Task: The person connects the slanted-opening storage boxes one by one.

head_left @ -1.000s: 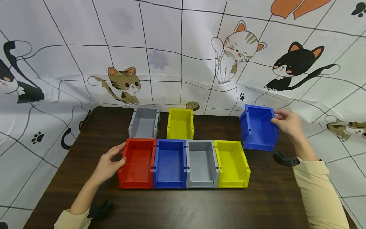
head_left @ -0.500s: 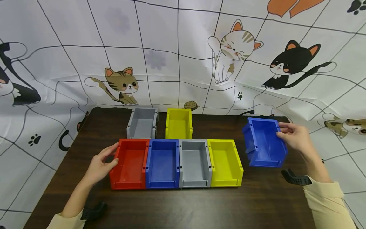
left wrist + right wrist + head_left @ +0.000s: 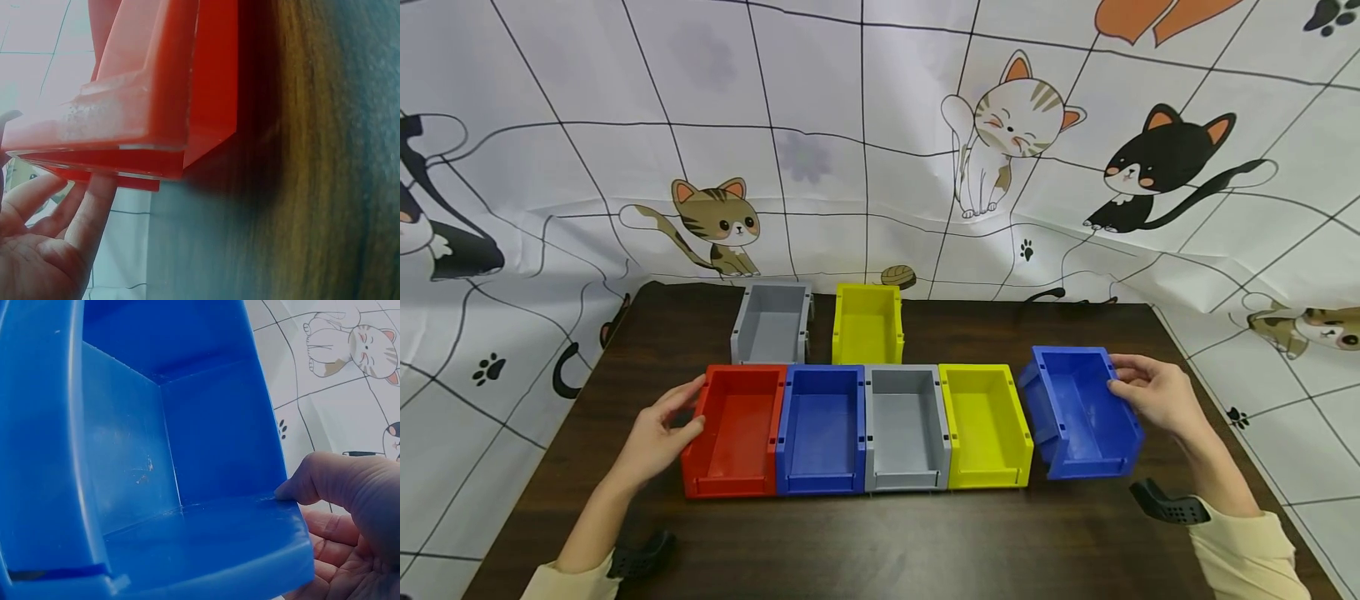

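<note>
A row of four-sided storage bins stands side by side on the table: red [image 3: 737, 433], blue [image 3: 822, 429], grey [image 3: 906, 421] and yellow [image 3: 988, 421]. My left hand [image 3: 655, 437] rests its fingers and thumb against the red bin's outer left side; in the left wrist view its fingers [image 3: 90, 215] look fairly straight. On the right, my right hand [image 3: 1157, 396] holds a second blue bin [image 3: 1082, 417], tilted, just right of the yellow one. The right wrist view has the thumb [image 3: 306, 481] over the bin's wall edge and the fingers outside.
Behind the row stand another grey bin [image 3: 771, 323] and another yellow bin [image 3: 868, 323], partly hidden at their fronts. The dark wooden table [image 3: 880, 542] extends in front. A white cat-print cloth [image 3: 820, 183] hangs behind it and along the sides.
My right hand has brought the held blue bin down and nearer, then left toward the yellow bin. The left hand stays at the red bin; the row appears slightly farther left.
</note>
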A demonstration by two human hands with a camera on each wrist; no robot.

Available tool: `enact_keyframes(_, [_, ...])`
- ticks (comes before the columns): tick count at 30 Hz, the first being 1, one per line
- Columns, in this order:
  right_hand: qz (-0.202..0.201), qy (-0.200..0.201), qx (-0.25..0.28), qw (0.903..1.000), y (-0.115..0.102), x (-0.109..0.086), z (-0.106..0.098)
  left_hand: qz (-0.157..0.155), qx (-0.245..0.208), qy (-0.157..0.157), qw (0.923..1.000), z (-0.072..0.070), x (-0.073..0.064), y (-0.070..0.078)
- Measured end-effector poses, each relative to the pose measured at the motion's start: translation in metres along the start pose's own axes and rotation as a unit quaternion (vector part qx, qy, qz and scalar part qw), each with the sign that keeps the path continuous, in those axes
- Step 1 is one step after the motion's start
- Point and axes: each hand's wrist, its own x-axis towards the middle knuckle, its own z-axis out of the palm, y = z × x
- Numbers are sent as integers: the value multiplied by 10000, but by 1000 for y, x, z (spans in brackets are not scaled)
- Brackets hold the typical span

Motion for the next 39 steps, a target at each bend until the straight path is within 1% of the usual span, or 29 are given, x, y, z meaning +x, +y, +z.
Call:
enact_keyframes(7, [6, -32, 59, 10000, 1, 1, 4, -113, 83, -16, 9999, 0, 0, 1])
enact_keyframes(14, [11, -119, 116, 9999, 1, 7, 5, -155, 67, -61, 9998, 0, 1, 0])
enact_keyframes(23, [229, -293, 40, 9993, 1, 9, 9, -118, 42, -68, 9999, 0, 0, 1])
enact_keyframes(30, [276, -375, 59, 9989, 3, 8, 11, -114, 3, -60, 9999, 0, 0, 2])
enact_keyframes(32, [129, -254, -73, 9996, 2, 6, 12, -137, -6, -61, 9999, 0, 0, 3])
enact_keyframes(34, [-229, 114, -349, 9991, -2, 4, 15, -167, -21, -66, 9998, 0, 0, 3])
enact_keyframes(35, [-486, 331, -522, 9969, -5, 2, 17, -177, -31, -70, 9998, 0, 0, 3])
enact_keyframes(37, [-1051, 693, -828, 9886, -11, 0, 22, -190, -28, -74, 9998, 0, 0, 3])
enact_keyframes(38, [-1350, 795, -934, 9832, -15, 0, 26, -186, -29, -72, 9998, 0, 0, 3])
enact_keyframes(39, [-1630, 808, -1011, 9781, -18, 0, 29, -174, -14, -61, 9998, 0, 0, 3])
